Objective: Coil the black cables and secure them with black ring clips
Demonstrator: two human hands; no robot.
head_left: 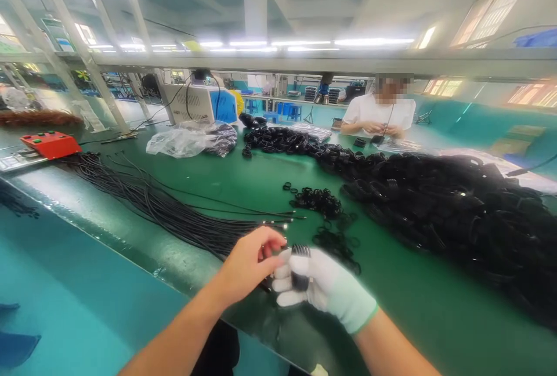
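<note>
Wrapped in a white glove, my right hand (pixel 315 277) holds a small coiled black cable (pixel 300 266) between thumb and fingers. My bare left hand (pixel 255 260) is beside it, thumb and forefinger bent close to the gloved fingertips; what they pinch, if anything, is too small to make out. A long bundle of straight black cables (pixel 174 208) runs along the green table (pixel 204 179) up to my left hand, with shiny tips near it. Just beyond my hands lie small black rings (pixel 319 202) in a loose heap.
A large pile of coiled black cables (pixel 435 208) covers the right side. A red box (pixel 52 144) stands at the left, a clear plastic bag (pixel 187 139) and a white-blue machine (pixel 200 103) further back. Across the table sits a person (pixel 378 112) in a white shirt.
</note>
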